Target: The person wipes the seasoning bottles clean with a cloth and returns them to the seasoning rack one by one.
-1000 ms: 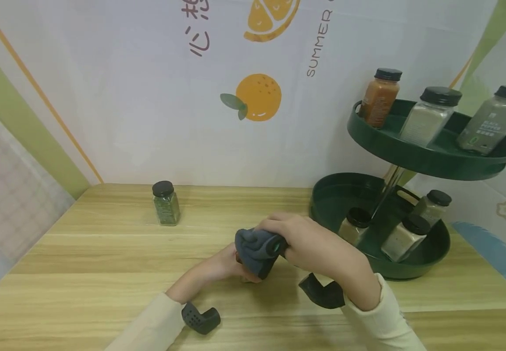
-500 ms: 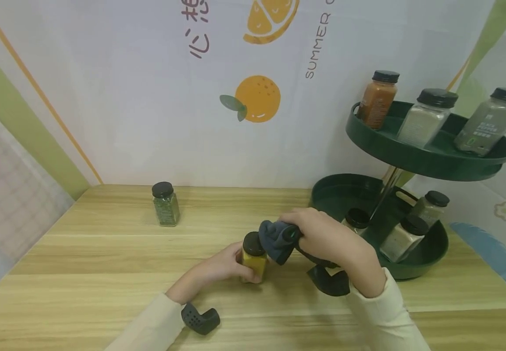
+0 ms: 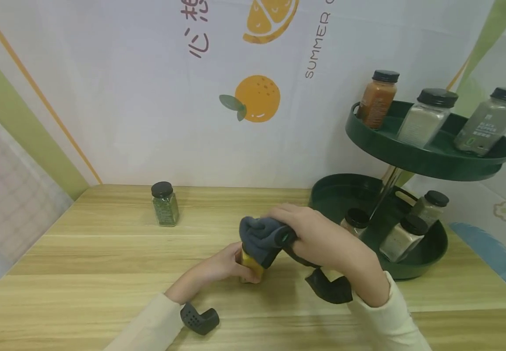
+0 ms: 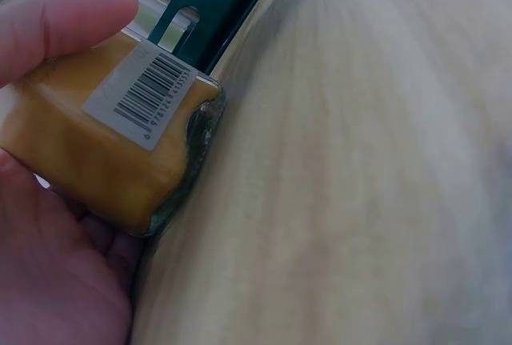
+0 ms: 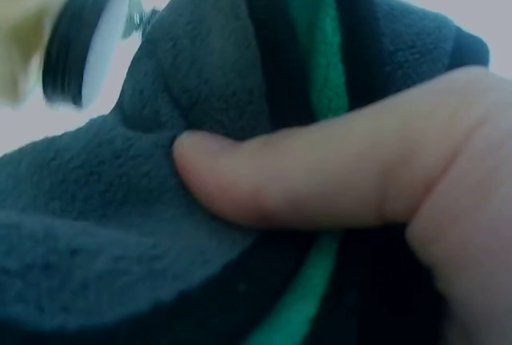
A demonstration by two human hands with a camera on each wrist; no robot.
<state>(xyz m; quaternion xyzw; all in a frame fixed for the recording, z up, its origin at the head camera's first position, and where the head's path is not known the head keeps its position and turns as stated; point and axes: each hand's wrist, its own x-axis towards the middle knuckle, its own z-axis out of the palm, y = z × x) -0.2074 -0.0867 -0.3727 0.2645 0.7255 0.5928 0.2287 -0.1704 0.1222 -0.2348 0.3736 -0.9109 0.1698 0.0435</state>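
Note:
My left hand (image 3: 224, 265) grips a spice jar (image 3: 251, 265) of yellow powder that stands on the table. In the left wrist view the thumb lies across the jar (image 4: 88, 149) above a barcode label. My right hand (image 3: 312, 234) holds a bunched dark grey cloth (image 3: 262, 239) against the top of this jar, hiding its lid in the head view. Seen from the right wrist, the thumb presses into the folded cloth (image 5: 184, 177), which has a green stripe along its dark edge.
A jar of green herbs (image 3: 165, 204) stands at the table's back left. To the right is a two-tier green rack; its upper tray (image 3: 428, 158) and lower tray (image 3: 323, 195) each bear several jars, among them an orange-brown one (image 3: 378, 100). A printed curtain (image 3: 169, 122) hangs behind.
My right hand moved the cloth right, uncovering the jar's black lid, then brought it back left over the lid. My left hand has kept its hold on the jar.

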